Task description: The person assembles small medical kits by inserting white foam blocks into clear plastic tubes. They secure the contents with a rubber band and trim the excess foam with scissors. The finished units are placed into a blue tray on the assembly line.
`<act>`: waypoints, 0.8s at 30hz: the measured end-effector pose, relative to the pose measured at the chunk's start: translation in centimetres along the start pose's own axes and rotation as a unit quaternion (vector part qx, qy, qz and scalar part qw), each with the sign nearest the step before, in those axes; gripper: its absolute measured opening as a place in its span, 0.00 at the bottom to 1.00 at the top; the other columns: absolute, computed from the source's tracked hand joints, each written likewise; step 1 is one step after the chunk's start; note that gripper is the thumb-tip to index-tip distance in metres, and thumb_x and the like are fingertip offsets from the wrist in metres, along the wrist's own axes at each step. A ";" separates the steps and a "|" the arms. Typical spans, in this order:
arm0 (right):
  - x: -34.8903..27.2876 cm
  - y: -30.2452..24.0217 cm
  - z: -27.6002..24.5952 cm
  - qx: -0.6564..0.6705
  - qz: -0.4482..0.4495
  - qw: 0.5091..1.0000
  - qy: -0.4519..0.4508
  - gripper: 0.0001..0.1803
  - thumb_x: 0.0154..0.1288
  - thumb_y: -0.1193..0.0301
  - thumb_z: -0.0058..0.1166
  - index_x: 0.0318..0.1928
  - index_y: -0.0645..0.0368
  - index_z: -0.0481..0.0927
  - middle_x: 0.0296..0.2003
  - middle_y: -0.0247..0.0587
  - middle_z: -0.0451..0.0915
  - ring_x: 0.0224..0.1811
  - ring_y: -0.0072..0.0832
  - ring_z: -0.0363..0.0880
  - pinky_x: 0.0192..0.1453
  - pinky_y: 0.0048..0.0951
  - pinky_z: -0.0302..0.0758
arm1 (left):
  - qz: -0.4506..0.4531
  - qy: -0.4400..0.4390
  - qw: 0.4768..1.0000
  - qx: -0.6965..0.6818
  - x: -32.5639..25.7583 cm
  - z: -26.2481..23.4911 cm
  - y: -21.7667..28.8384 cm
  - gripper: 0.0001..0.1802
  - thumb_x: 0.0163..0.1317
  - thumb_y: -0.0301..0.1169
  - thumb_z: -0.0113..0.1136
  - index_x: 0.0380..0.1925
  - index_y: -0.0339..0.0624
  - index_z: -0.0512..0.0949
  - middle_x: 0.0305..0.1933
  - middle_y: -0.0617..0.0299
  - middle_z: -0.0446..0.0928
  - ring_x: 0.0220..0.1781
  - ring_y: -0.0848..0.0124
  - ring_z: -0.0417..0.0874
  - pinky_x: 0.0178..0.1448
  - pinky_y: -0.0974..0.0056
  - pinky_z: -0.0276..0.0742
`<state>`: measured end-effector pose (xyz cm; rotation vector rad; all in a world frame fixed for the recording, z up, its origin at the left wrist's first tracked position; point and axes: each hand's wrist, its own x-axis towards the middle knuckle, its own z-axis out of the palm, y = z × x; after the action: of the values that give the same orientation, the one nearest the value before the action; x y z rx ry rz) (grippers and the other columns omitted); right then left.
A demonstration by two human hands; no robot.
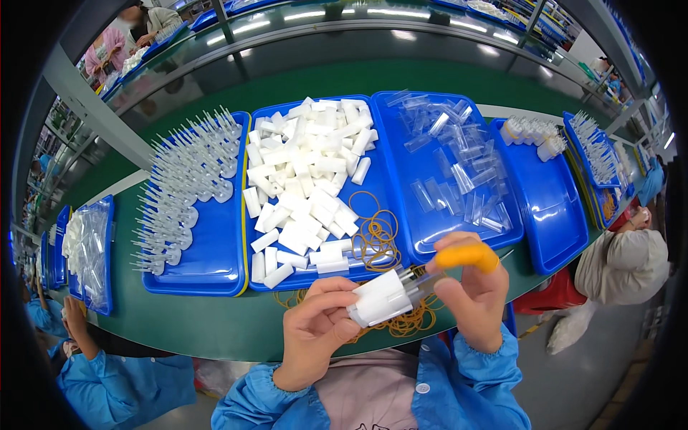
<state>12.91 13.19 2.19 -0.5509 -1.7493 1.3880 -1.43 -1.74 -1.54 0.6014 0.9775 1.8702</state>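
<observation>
My left hand [312,331] grips a white foam block assembly [381,298] just above the table's near edge. Thin rods stick out of its right end, and a pale round base shows at its left end. My right hand [474,299], with an orange finger cot [467,256] on one finger, is closed round a clear plastic piece [424,285] at the rod ends. Its fingers partly hide that piece. Below and behind the assembly lie tan rubber bands [410,322], some heaped on the table, others in the tray of white foam blocks [304,179].
A blue tray on the left [208,276] holds upright rod pieces on clear bases. Clear plastic sleeves [459,161] fill another tray, and a tray farther right [555,222] holds several banded white assemblies. Co-workers sit on both sides; a blue sleeve [122,387] is close at left.
</observation>
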 end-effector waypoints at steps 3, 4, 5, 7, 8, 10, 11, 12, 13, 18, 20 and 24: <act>-0.7 0.4 -0.5 -0.040 -0.056 0.997 -0.018 0.12 0.46 0.77 0.62 0.35 0.61 0.79 0.36 0.39 0.79 0.47 0.37 0.72 0.56 0.37 0.65 | -0.033 0.014 0.999 -0.016 -0.1 0.6 0.9 0.23 0.54 0.18 0.64 0.51 0.30 0.71 0.57 0.51 0.65 0.55 0.63 0.76 0.58 0.61 0.75; -0.8 0.2 -0.5 -0.042 -0.063 0.997 -0.025 0.12 0.45 0.77 0.63 0.34 0.61 0.79 0.35 0.38 0.79 0.48 0.37 0.72 0.57 0.40 0.64 | -0.020 -0.004 1.000 -0.002 -0.2 0.4 1.0 0.23 0.54 0.18 0.64 0.51 0.30 0.71 0.57 0.51 0.65 0.55 0.63 0.75 0.59 0.61 0.75; -1.0 -0.1 -0.4 -0.044 -0.070 0.996 -0.032 0.12 0.43 0.77 0.64 0.32 0.60 0.79 0.35 0.38 0.80 0.49 0.38 0.72 0.58 0.42 0.63 | -0.007 -0.022 1.000 0.012 -0.2 0.3 1.0 0.24 0.54 0.18 0.64 0.51 0.29 0.70 0.57 0.50 0.65 0.55 0.63 0.75 0.59 0.60 0.74; -1.3 -0.7 -0.1 -0.059 -0.080 0.994 -0.051 0.11 0.42 0.76 0.64 0.31 0.59 0.80 0.34 0.37 0.80 0.49 0.38 0.72 0.60 0.45 0.62 | 0.021 -0.049 0.998 0.030 -0.5 0.2 0.8 0.23 0.53 0.18 0.65 0.50 0.29 0.71 0.55 0.50 0.66 0.56 0.63 0.75 0.60 0.59 0.74; -1.6 -0.9 0.1 -0.067 -0.084 0.992 -0.060 0.11 0.42 0.75 0.65 0.30 0.59 0.80 0.34 0.36 0.80 0.49 0.38 0.72 0.61 0.47 0.61 | 0.035 -0.063 0.997 0.039 -0.7 0.3 0.7 0.23 0.52 0.18 0.65 0.49 0.29 0.71 0.55 0.50 0.66 0.56 0.63 0.75 0.60 0.59 0.74; -2.2 -0.9 0.8 -0.045 -0.071 0.996 -0.042 0.11 0.41 0.75 0.66 0.29 0.58 0.80 0.33 0.35 0.80 0.49 0.37 0.72 0.62 0.49 0.60 | 0.036 -0.064 0.997 0.039 -0.9 0.2 0.5 0.23 0.51 0.17 0.66 0.49 0.29 0.72 0.53 0.51 0.67 0.55 0.63 0.75 0.61 0.58 0.74; -2.3 -0.9 1.0 -0.046 -0.064 0.996 -0.035 0.11 0.41 0.75 0.66 0.30 0.58 0.80 0.33 0.35 0.81 0.49 0.37 0.73 0.62 0.49 0.60 | 0.035 -0.062 0.997 0.038 -1.0 0.2 0.4 0.23 0.51 0.17 0.66 0.48 0.29 0.72 0.53 0.51 0.66 0.55 0.63 0.75 0.61 0.58 0.74; -2.3 -1.0 1.1 -0.047 -0.056 0.997 -0.029 0.11 0.41 0.75 0.66 0.30 0.58 0.80 0.34 0.34 0.81 0.49 0.37 0.73 0.62 0.49 0.59 | 0.034 -0.060 0.997 0.037 -1.0 0.2 0.4 0.23 0.51 0.17 0.66 0.48 0.29 0.72 0.54 0.51 0.66 0.55 0.63 0.75 0.61 0.58 0.74; -2.3 -0.9 1.1 -0.063 -0.063 0.995 -0.034 0.11 0.42 0.76 0.66 0.31 0.58 0.80 0.34 0.35 0.81 0.49 0.37 0.73 0.62 0.48 0.61 | 0.031 -0.053 0.998 0.031 -1.0 0.2 0.3 0.23 0.52 0.17 0.66 0.49 0.29 0.72 0.54 0.51 0.66 0.55 0.63 0.75 0.61 0.58 0.74; -0.4 -0.5 1.3 -0.146 -0.092 0.981 -0.090 0.13 0.46 0.77 0.63 0.36 0.59 0.81 0.37 0.37 0.80 0.47 0.38 0.75 0.57 0.39 0.68 | 0.017 -0.024 0.999 -0.013 -0.1 -0.5 0.2 0.23 0.54 0.16 0.62 0.51 0.29 0.69 0.54 0.52 0.67 0.56 0.63 0.75 0.60 0.59 0.74; 1.9 -0.3 0.6 -0.105 -0.027 0.985 -0.131 0.14 0.51 0.73 0.62 0.41 0.60 0.80 0.37 0.39 0.80 0.47 0.37 0.76 0.52 0.35 0.71 | -0.002 -0.012 1.000 -0.011 0.0 -1.3 0.4 0.22 0.56 0.14 0.57 0.53 0.31 0.68 0.53 0.52 0.70 0.56 0.64 0.75 0.59 0.61 0.73; 7.1 3.4 -0.9 -0.307 -0.060 0.947 -0.075 0.17 0.54 0.70 0.60 0.45 0.61 0.79 0.36 0.42 0.79 0.41 0.37 0.76 0.46 0.37 0.71 | 0.008 0.014 1.000 -0.007 0.3 -1.8 0.5 0.21 0.57 0.14 0.55 0.52 0.32 0.68 0.52 0.51 0.72 0.56 0.64 0.75 0.60 0.62 0.72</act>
<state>9.14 20.08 1.36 -0.6632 -2.3089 0.7966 -3.08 -2.31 -2.16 0.5785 0.9797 1.9031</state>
